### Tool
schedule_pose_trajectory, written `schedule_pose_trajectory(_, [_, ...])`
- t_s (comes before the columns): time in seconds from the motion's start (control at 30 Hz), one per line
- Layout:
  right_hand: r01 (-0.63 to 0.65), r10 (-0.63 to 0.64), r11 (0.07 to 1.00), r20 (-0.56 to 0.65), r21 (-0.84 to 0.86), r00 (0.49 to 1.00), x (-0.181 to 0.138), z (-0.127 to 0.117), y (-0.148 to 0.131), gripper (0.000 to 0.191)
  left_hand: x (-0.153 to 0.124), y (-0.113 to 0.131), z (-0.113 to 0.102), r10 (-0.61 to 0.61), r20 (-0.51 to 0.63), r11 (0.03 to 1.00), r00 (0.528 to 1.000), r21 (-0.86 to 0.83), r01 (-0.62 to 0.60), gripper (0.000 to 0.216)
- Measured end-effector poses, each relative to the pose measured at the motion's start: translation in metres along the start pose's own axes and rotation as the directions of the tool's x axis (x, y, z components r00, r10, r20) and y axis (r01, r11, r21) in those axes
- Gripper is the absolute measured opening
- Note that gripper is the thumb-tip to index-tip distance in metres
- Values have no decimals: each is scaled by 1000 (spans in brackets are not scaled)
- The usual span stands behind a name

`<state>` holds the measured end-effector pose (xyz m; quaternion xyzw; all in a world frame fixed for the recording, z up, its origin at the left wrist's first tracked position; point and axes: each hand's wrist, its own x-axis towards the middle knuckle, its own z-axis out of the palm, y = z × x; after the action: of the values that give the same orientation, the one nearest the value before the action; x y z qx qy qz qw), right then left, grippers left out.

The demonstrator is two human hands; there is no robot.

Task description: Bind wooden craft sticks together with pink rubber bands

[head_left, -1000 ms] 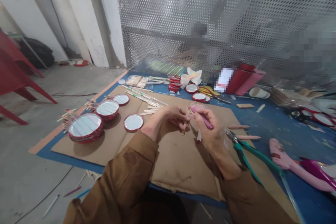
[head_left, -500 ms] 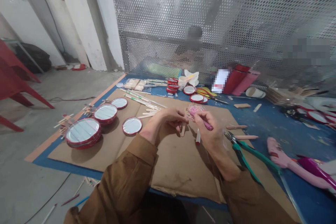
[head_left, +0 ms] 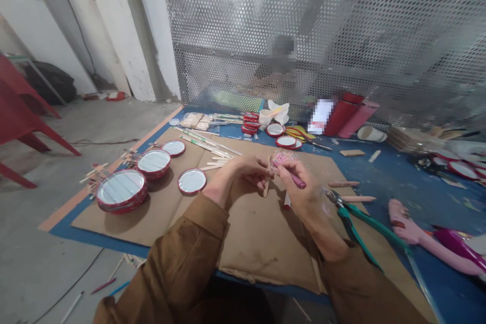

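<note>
My left hand pinches a flat wooden stick that hangs down over the brown cardboard sheet. A small pink round piece sits at the stick's top, between both hands. My right hand grips a pink pen-like tool whose tip touches that pink piece. Both sleeves are brown. A small red-tipped stick lies on the cardboard just under my right hand.
Red-rimmed round mirrors lie at left: a big stack, a medium one, a single one. Green-handled pliers lie at right, pink plastic parts beyond. Wooden sticks and red cylinders lie behind. A perforated metal screen stands at the back.
The hands hold the same grip; the pink piece and stick have risen slightly between them. The view has shifted a little.
</note>
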<state>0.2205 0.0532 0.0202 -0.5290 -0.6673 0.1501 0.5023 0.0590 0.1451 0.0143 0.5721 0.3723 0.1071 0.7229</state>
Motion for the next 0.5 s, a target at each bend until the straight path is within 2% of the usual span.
schedule_pose_trajectory(0.1, [-1, 1, 1000, -11, -29, 1000, -1, 0, 1, 24, 1, -1, -1, 5, -6, 1000, 1000, -11, -5, 31])
schedule_pose_trajectory(0.27, [-37, 32, 998, -95, -48, 995, -1, -1, 7, 28, 2, -3, -3, -1, 8, 1000, 1000, -9, 1, 25])
schedule_pose_trajectory(0.5, [-14, 12, 999, -61, -32, 998, -1, -1, 0, 23, 3, -4, -5, 10, 46, 1000, 999, -5, -10, 26])
